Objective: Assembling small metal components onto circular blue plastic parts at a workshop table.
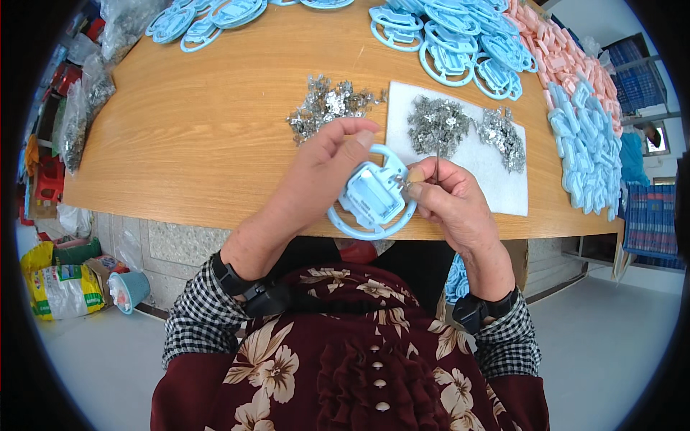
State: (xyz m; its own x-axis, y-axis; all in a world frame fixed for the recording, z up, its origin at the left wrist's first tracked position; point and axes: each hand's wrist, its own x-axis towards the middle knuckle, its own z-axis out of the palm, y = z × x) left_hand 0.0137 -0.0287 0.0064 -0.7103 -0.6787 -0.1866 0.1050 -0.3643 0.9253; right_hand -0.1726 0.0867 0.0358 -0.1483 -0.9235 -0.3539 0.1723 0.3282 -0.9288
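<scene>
Fingers (415, 189) of my right hand (458, 208) pinch a metal piece (402, 182) at the blue frame (370, 195), bench (194, 158) near edge; left hand (316, 169): grip unclear. Fitting step, apparently; next requires alignment.

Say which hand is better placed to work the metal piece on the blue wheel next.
Probably the right hand: it is at the metal piece, while the left hand holds the blue wheel.
</scene>
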